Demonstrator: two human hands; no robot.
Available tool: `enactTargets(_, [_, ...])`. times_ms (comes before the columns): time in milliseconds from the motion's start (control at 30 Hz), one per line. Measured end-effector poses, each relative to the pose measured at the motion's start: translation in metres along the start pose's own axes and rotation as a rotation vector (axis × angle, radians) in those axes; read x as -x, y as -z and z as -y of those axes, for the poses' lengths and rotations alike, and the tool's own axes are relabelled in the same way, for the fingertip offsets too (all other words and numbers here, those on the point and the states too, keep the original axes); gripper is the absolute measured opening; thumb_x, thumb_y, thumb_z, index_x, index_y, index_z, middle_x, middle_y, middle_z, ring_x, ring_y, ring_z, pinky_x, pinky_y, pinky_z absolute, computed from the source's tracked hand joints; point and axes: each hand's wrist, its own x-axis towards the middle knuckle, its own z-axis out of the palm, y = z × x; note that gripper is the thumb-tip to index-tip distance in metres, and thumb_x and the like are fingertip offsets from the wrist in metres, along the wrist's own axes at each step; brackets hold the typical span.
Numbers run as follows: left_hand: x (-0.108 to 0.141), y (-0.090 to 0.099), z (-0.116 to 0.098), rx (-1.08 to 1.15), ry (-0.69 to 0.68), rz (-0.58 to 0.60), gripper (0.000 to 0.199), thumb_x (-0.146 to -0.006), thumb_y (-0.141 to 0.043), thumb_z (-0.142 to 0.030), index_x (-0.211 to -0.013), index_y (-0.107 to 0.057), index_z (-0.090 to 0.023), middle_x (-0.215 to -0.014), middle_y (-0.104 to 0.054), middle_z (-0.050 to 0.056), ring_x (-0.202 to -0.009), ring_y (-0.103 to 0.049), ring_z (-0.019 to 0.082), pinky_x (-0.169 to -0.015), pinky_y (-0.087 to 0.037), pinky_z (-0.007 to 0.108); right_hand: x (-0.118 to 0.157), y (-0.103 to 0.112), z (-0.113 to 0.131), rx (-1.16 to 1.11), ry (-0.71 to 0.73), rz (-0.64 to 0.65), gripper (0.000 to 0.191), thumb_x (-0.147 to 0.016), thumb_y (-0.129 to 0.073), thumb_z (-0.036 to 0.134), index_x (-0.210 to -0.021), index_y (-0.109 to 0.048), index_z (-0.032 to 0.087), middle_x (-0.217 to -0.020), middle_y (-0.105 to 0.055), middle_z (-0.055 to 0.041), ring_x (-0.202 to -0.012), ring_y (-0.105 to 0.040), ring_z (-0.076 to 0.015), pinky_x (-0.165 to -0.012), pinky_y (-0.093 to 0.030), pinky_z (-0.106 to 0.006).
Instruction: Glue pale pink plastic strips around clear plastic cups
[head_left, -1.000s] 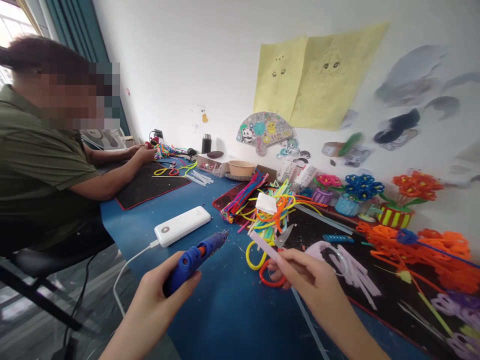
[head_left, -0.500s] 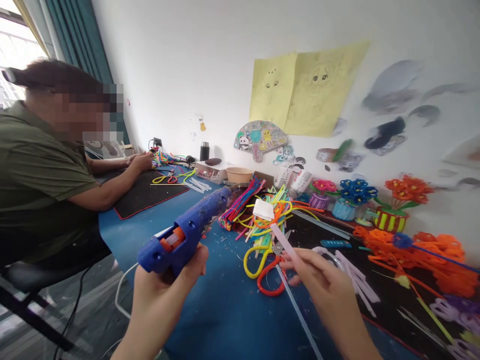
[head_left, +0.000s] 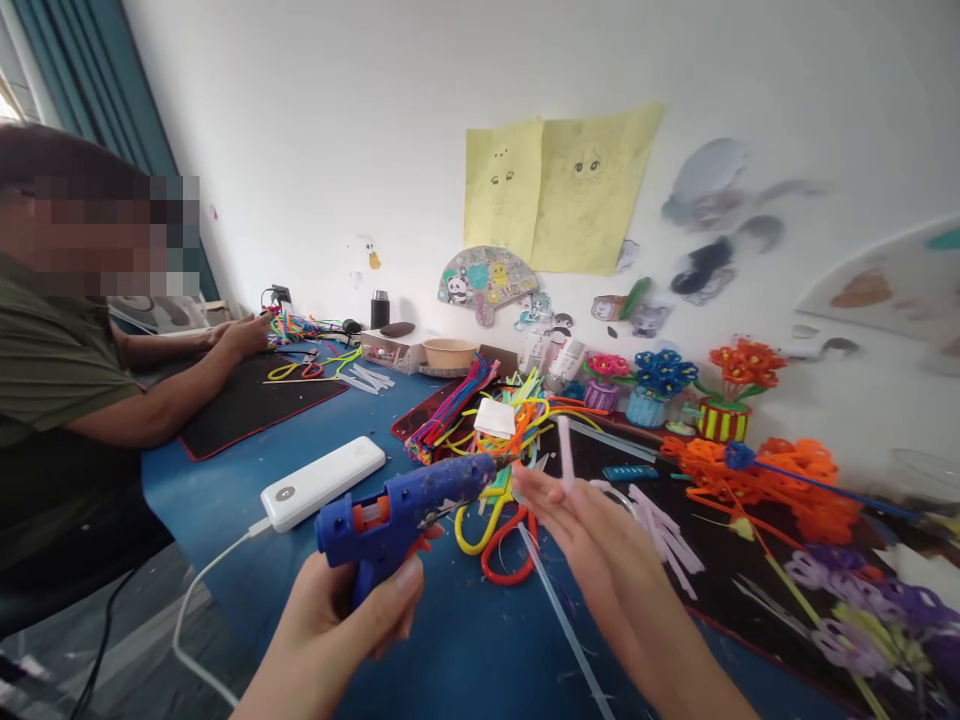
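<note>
My left hand [head_left: 349, 615] is wrapped round the grip of a blue hot glue gun [head_left: 442, 490], whose nozzle points right. Between the fingers of my right hand [head_left: 600, 550] is a pale pink fuzzy strip [head_left: 565, 448] that sticks upward. The nozzle tip lies close to my right fingertips; I cannot tell if they touch. Scissors with one yellow and one red handle [head_left: 511, 552] lie beneath, their blades partly hidden. A translucent glue stick [head_left: 562, 615] rests on the blue table [head_left: 435, 670] beside my right wrist. More pale pink strips [head_left: 667, 530] lie to the right.
A white power bank [head_left: 322, 482] with a cable stands left of the gun. Colourful pipe cleaners [head_left: 454, 410] are heaped behind it. Potted pipe-cleaner flowers [head_left: 651, 395] line the wall, and orange ones [head_left: 795, 490] lie at right. At left sits another person [head_left: 52, 370].
The glue gun has swung lower and its nozzle has come near my right fingers. The pink strip now stands more upright. My view has turned right, and the power bank shows fully.
</note>
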Motion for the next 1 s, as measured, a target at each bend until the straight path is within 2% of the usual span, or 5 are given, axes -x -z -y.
enactTargets(167, [-0.001, -0.001, 0.001, -0.025, -0.032, -0.047, 0.043, -0.067, -0.075, -0.056, -0.079, -0.069, -0.015, -0.049, -0.048, -0.004, -0.047, -0.037, 0.008, -0.045, -0.029, 0.02, 0.009, -0.011, 0.007, -0.083, -0.111, 0.117, 0.031, -0.078, -0.075, 0.048, -0.069, -0.069, 0.019, -0.084, -0.077, -0.009, -0.078, -0.073, -0.0241, -0.082, -0.054, -0.039])
enactTargets(433, [-0.02, 0.018, 0.012, -0.372, -0.229, -0.23, 0.039, -0.066, -0.071, -0.053, -0.054, -0.06, -0.017, -0.048, -0.052, -0.001, -0.047, -0.044, 0.012, -0.045, -0.036, 0.022, 0.016, 0.01, 0.036, -0.004, 0.003, -0.044, 0.027, -0.083, -0.071, 0.046, -0.074, -0.066, 0.021, -0.063, -0.062, -0.0002, -0.057, -0.058, -0.0157, -0.06, -0.049, -0.028])
enactTargets(600, [-0.022, 0.021, 0.012, -0.389, -0.241, -0.34, 0.039, -0.058, -0.071, -0.055, -0.049, -0.059, -0.019, -0.043, -0.052, -0.001, -0.044, -0.044, 0.013, -0.042, -0.036, 0.023, 0.008, 0.026, 0.029, 0.304, 0.236, -0.189, 0.026, -0.085, -0.068, 0.048, -0.08, -0.07, 0.022, -0.072, -0.058, -0.0006, -0.07, -0.053, -0.0161, -0.064, -0.045, -0.027])
enactTargets(800, [-0.013, 0.019, 0.01, -0.292, -0.154, -0.167, 0.041, -0.064, -0.072, -0.058, -0.058, -0.065, -0.018, -0.045, -0.05, -0.002, -0.044, -0.043, 0.011, -0.042, -0.037, 0.022, 0.002, 0.025, 0.016, 0.913, 0.516, -0.29, 0.031, -0.086, -0.06, 0.05, -0.078, -0.072, 0.023, -0.114, -0.061, -0.0093, -0.112, -0.054, -0.0293, -0.095, -0.04, -0.041])
enactTargets(1000, [0.001, 0.009, 0.014, -0.206, -0.043, -0.1, 0.042, -0.059, -0.077, -0.058, -0.063, -0.068, -0.017, -0.047, -0.055, -0.001, -0.046, -0.048, 0.012, -0.043, -0.038, 0.022, 0.005, 0.013, 0.007, 0.51, 0.25, -0.128, 0.032, -0.089, -0.059, 0.053, -0.085, -0.066, 0.023, -0.125, -0.065, -0.0095, -0.121, -0.057, -0.03, -0.102, -0.043, -0.044])
